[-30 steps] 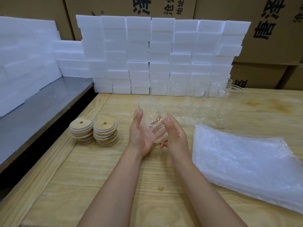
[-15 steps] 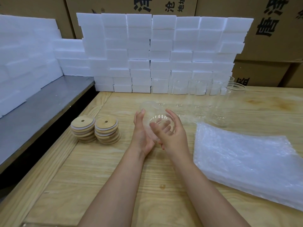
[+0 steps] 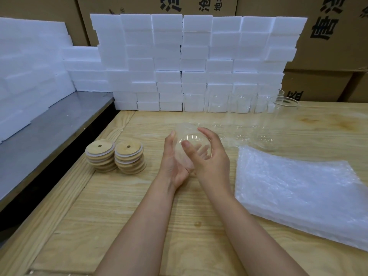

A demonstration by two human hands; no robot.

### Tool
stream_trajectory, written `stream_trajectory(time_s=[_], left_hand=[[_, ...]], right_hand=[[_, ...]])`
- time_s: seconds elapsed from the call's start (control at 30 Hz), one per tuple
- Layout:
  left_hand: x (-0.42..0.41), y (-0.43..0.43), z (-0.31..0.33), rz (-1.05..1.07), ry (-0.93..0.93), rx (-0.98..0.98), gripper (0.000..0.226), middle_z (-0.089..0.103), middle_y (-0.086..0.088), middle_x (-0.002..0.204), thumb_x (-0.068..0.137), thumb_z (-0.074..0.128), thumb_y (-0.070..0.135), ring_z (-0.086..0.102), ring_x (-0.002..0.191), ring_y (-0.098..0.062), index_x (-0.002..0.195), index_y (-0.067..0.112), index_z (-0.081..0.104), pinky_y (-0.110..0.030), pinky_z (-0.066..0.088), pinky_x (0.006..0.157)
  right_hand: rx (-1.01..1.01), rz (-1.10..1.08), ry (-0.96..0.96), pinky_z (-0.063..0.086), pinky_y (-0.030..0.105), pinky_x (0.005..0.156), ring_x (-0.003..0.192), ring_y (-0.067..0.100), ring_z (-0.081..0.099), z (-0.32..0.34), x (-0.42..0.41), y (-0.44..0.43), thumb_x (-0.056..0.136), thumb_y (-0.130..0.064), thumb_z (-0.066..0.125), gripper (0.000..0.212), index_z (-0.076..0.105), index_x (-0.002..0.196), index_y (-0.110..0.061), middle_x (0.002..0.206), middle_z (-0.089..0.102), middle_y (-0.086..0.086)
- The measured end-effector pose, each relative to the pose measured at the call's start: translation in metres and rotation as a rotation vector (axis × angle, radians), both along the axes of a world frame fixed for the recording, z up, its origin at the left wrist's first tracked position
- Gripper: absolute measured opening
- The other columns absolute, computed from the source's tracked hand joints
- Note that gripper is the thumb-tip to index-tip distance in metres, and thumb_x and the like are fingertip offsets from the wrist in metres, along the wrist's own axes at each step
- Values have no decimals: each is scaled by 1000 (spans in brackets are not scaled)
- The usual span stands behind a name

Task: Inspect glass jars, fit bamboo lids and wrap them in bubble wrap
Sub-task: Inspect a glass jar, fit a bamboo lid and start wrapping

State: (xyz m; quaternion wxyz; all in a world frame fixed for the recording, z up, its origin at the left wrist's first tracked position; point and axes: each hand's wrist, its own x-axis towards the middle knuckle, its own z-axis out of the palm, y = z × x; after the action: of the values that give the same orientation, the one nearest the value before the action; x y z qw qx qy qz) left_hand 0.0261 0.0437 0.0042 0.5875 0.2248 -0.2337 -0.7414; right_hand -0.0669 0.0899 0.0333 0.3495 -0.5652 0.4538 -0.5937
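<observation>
Partly, the right hand (image 3: 211, 163) hides the faint glass jar (image 3: 190, 138).

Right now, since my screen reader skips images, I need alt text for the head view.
A left hand and right hand hold a clear jar over a wooden table. Two stacks of lids sit to their left, bubble wrap to the right, more jars and foam blocks behind.

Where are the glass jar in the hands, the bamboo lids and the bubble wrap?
glass jar (image 3: 191, 138): head view, clear glass between the two hands.
bamboo lids (image 3: 129, 152): head view, top lid of the right stack.
bubble wrap (image 3: 298, 192): head view, middle of the top sheet.
</observation>
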Motion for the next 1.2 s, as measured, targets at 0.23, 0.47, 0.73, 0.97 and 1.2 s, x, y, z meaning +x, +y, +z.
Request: stream_trajectory(time_s=[0.23, 0.47, 0.73, 0.97, 1.2], left_hand=[[9, -4, -6, -42, -9, -127, 67, 71, -11, 97, 90, 30, 62, 69, 81, -26, 102, 13, 74, -37, 56, 59], [16, -6, -10, -88, 3, -236, 70, 72, -4, 98, 90, 19, 67, 67, 79, -21, 96, 29, 77, -36, 55, 48], [12, -13, -17, 25, 75, -134, 55, 70, -11, 101, 89, 42, 61, 62, 101, -29, 93, 20, 78, -40, 52, 82], [5, -9, -13, 19, 20, -36, 56, 64, -16, 109, 88, 49, 59, 60, 105, -31, 111, 10, 67, -43, 39, 103], [4, -9, -11, -53, -2, -48, 64, 68, -12, 104, 94, 35, 62, 66, 96, -27, 105, 10, 72, -34, 56, 79]], right_hand=[[37, 192, -26, 46, 42, 84, 102, 29, 58, 7, -7, -2, 87, -45, 57, 37, 55, 124, -40, 129, 51, -22], [59, 499, -64, 46, 28, 51, 60, 21, 53, 2, -22, -6, 90, -15, 63, 54, 45, 132, -43, 150, 32, -16], [34, 269, 58, 45, 18, 60, 64, 9, 48, 0, -12, -3, 67, -11, 85, 75, 49, 126, -41, 117, 61, 10], [-9, 0, 64, 46, 29, 98, 113, 3, 54, -2, 0, -1, 64, -39, 86, 62, 49, 113, -37, 116, 56, -21], [-121, -149, 75, 43, 23, 91, 109, 8, 55, -2, 7, -5, 90, -41, 60, 36, 57, 115, -15, 115, 61, -4]])
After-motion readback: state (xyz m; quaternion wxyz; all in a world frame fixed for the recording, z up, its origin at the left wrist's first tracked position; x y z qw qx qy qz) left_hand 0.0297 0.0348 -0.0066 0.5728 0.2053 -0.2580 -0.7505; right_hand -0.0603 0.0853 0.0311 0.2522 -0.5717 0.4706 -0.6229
